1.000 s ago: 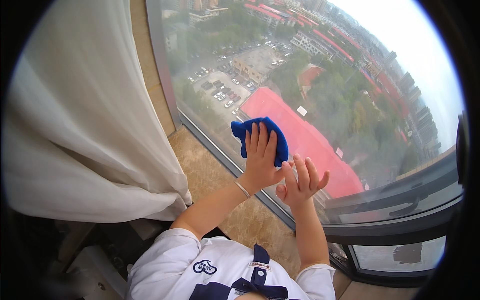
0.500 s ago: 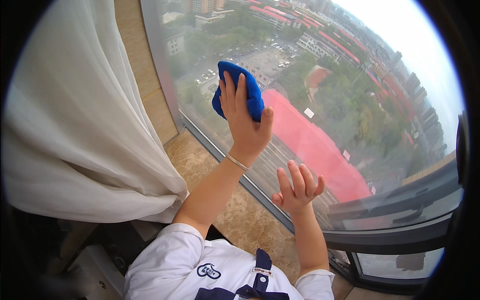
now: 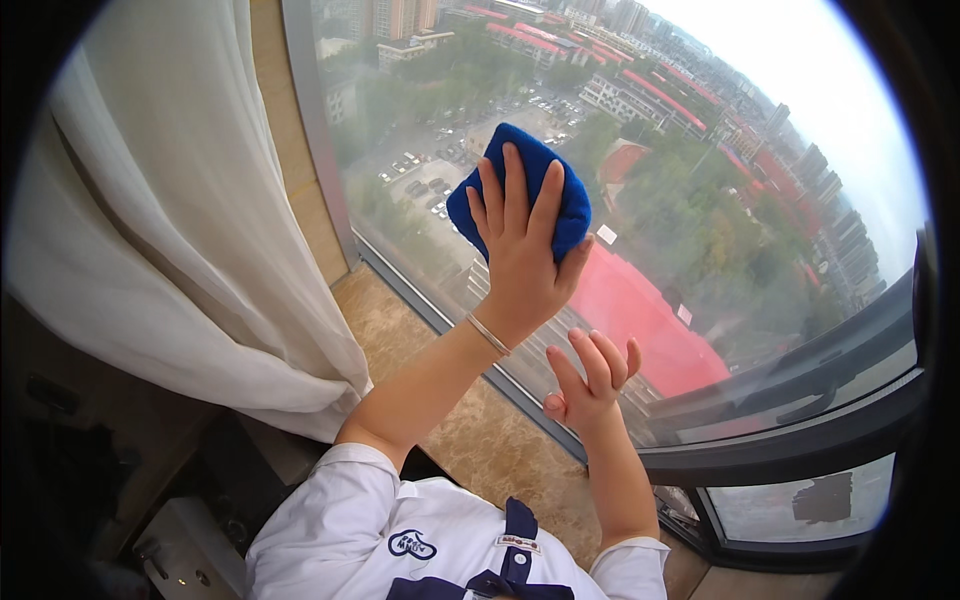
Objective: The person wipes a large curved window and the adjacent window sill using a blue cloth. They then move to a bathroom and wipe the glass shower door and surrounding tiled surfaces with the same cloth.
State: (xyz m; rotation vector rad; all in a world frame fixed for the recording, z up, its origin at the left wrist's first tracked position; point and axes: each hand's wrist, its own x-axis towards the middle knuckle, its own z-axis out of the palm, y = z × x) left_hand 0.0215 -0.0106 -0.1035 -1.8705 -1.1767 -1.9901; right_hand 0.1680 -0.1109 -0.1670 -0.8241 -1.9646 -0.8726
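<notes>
At far left the curtain (image 3: 190,230) hangs bunched beside the window frame. Next, our left hand (image 3: 520,250) presses the blue cloth (image 3: 525,190) flat against the glass (image 3: 700,180), fingers spread over it rather than clenched; it has climbed well up the pane from a second ago, when it sat low near the sill (image 3: 470,420). So we judge the wipe is sweeping upward, with the lower strip already covered. Further right, our right hand (image 3: 590,375) rests open on the glass, fingers splayed, holding nothing, and has barely shifted, bracing us.
</notes>
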